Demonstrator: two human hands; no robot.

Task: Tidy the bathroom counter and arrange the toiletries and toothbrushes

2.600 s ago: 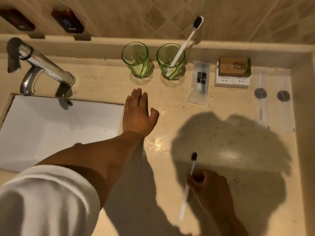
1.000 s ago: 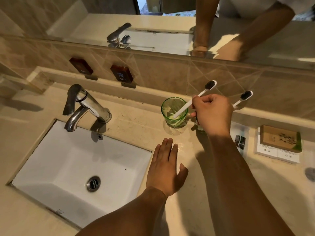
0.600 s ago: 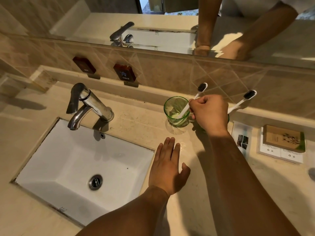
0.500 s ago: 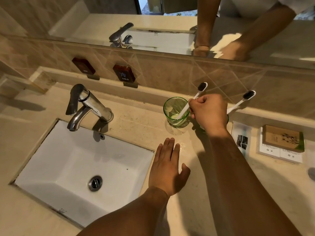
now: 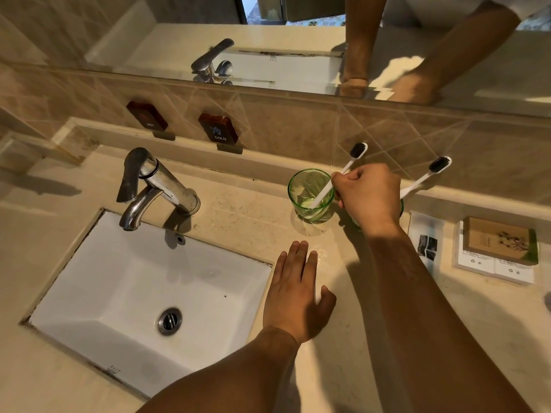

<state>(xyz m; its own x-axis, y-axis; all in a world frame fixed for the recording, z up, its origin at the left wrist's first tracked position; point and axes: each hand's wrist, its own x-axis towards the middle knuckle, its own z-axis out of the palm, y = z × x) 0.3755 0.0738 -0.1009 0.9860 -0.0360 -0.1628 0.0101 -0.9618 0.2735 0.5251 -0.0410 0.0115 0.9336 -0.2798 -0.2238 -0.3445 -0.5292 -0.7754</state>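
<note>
Pinching toothbrush between right fingers

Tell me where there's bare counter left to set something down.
Bare counter lies between the left hand and the right forearm, and left of the faucet. Crowded along the back: the green glass, right hand, packets and boxes.

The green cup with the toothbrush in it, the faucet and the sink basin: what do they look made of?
Green cup: clear tinted glass by the look, see-through with bright rim glints; hard plastic is possible. Toothbrush: white plastic handle, dark bristles. Faucet: polished metal, probably chromed, with mirror-like highlights. Sink basin: glossy white ceramic, judging by its smooth sheen.
</note>
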